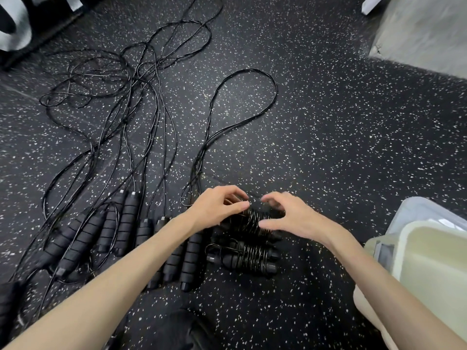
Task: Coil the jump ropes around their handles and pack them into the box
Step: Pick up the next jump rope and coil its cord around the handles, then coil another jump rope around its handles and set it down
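Observation:
A pair of black handles partly wound with black cord (255,221) lies on the speckled floor between my hands. My left hand (217,208) pinches the cord just above the bundle, thumb against fingertips. My right hand (285,215) curls around the bundle's right side, thumb under it. The loose end of this rope runs away in a long loop (242,97). A fully coiled rope bundle (250,257) lies just in front. The pale plastic box (429,261) stands at the right edge.
Several uncoiled black ropes with foam handles (106,238) lie in a row to the left, their cords tangled (121,79) across the floor beyond. A light wall base (424,34) is at the far right, a dark base with white shapes (38,24) at the far left.

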